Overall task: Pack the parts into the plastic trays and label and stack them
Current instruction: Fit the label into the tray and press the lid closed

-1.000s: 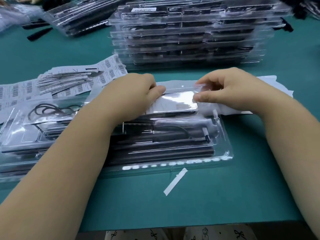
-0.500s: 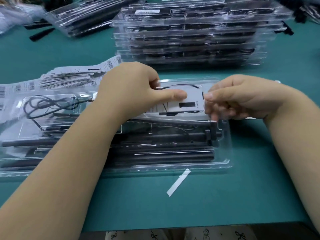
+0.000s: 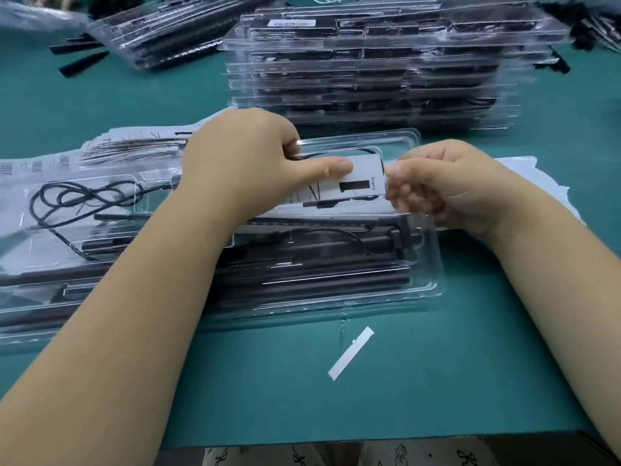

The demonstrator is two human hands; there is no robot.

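A clear plastic tray (image 3: 426, 274) lies in front of me, packed with long black bars and a coiled black cable (image 3: 67, 200). A white label (image 3: 356, 183), printed with a black block and the word "Trunking", lies on the tray's upper part. My left hand (image 3: 242, 159) holds the label, thumb flat on its face. My right hand (image 3: 440, 186) pinches the label's right end with curled fingers.
A tall stack of packed trays (image 3: 369, 72) stands behind. Another pile of trays (image 3: 161, 31) lies at the back left. Barcode label sheets (image 3: 43, 163) spread at the left. White backing paper (image 3: 544, 176) lies under my right hand. A white strip (image 3: 351, 353) rests on the green mat.
The label has been turned printed side up and laid lower on the tray. Both hands came down with it, the right hand shifting left to its end.
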